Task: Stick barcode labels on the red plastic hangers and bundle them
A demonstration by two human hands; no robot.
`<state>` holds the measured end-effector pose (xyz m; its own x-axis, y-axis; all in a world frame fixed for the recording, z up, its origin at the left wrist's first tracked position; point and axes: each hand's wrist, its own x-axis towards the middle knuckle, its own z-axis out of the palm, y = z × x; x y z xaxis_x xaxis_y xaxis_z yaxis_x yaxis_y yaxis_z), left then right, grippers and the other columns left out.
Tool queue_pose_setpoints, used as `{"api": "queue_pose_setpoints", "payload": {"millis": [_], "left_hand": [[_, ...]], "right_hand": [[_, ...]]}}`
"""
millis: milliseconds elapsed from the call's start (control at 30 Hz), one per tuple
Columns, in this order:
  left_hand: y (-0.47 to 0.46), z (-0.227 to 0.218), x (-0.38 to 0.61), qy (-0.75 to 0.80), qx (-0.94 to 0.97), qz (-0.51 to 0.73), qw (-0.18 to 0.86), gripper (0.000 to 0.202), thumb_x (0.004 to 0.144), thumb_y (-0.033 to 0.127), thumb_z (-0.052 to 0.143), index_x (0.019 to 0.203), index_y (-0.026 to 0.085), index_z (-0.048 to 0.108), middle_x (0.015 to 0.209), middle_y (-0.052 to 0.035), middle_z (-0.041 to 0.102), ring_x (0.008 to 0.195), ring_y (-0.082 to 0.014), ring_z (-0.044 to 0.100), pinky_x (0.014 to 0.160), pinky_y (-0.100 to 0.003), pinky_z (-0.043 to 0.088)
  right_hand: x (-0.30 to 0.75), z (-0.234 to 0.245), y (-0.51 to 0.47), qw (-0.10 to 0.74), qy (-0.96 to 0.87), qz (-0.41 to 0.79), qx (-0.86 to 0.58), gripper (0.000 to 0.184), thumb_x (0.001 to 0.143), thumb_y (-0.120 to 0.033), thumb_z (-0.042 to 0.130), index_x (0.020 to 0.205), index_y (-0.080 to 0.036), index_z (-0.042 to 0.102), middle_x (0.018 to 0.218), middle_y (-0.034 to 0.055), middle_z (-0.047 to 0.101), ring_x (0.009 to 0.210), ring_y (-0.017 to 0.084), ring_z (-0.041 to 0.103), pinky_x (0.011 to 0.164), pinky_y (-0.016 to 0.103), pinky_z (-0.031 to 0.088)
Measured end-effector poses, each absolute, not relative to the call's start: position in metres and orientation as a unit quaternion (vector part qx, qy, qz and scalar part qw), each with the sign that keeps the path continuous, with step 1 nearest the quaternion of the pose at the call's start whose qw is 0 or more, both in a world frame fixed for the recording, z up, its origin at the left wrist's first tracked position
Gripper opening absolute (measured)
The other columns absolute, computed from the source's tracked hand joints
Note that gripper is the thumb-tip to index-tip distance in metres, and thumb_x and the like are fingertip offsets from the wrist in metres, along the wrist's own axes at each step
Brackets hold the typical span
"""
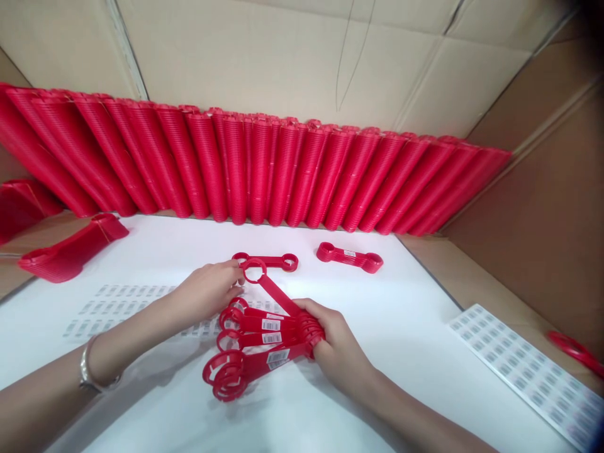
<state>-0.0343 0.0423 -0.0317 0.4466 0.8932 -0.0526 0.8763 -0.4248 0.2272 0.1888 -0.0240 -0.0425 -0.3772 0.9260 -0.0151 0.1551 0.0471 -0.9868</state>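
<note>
Cardboard (542,195) borders white tabletop (396,314) around hands (337,343) and links (255,324).

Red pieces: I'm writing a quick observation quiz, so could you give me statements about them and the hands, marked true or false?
1. The right hand holds several red pieces. True.
2. The bracelet is on the right wrist. False: it circles the left.
3. Red stacks line the back. True.
4. The held pieces bear no labels. False: several show white barcode labels.
</note>
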Motion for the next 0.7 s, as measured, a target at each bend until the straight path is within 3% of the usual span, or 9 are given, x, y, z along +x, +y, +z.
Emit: {"api": "queue_pose_setpoints", "payload": {"millis": [133,400,533,700], "left_hand": [[0.044,-0.028,-0.037,0.513,0.843,0.057,0.153,0.018,0.079,0.027,0.042,0.075,0.019,0.058,0.078,-0.0035,0.061,0.07,-0.0175,0.056,0.062,-0.027,0.038],[0.031,0.015,-0.033,0.488,0.784,0.115,0.366,0.02,0.08,0.036,0.048,0.071,0.018,0.053,0.06,0.0037,0.047,0.055,-0.0101,0.041,0.051,-0.021,0.031],[0.018,0.009,-0.01,0.48,0.731,0.172,0.454,0.02,0.08,0.035,0.049,0.072,0.017,0.053,0.051,0.0077,0.03,0.047,-0.0074,0.029,0.045,-0.021,0.023],[0.011,-0.006,0.004,0.485,0.69,0.194,0.501,0.02,0.08,0.034,0.05,0.07,0.017,0.052,0.047,0.0091,0.027,0.043,-0.0068,0.026,0.043,-0.021,0.019]], "right_hand": [[0.189,-0.043,-0.024,0.352,-0.63,0.539,-0.435,0.054,0.059,0.004,0.035,0.1,-0.018,0.063,0.079,-0.0001,0.064,0.062,0.011,0.053,0.051,0.021,0.04],[0.189,-0.042,-0.024,0.353,-0.612,0.549,-0.446,0.054,0.058,0.003,0.034,0.099,-0.018,0.062,0.074,-0.0006,0.062,0.056,0.01,0.049,0.049,0.02,0.038],[0.187,-0.041,-0.026,0.353,-0.613,0.558,-0.435,0.051,0.06,0.003,0.035,0.098,-0.018,0.062,0.071,-0.0013,0.061,0.055,0.009,0.049,0.048,0.02,0.037],[0.188,-0.041,-0.028,0.359,-0.622,0.547,-0.43,0.053,0.057,0.004,0.034,0.095,-0.019,0.063,0.067,-0.0033,0.059,0.054,0.008,0.047,0.051,0.02,0.038]]}}
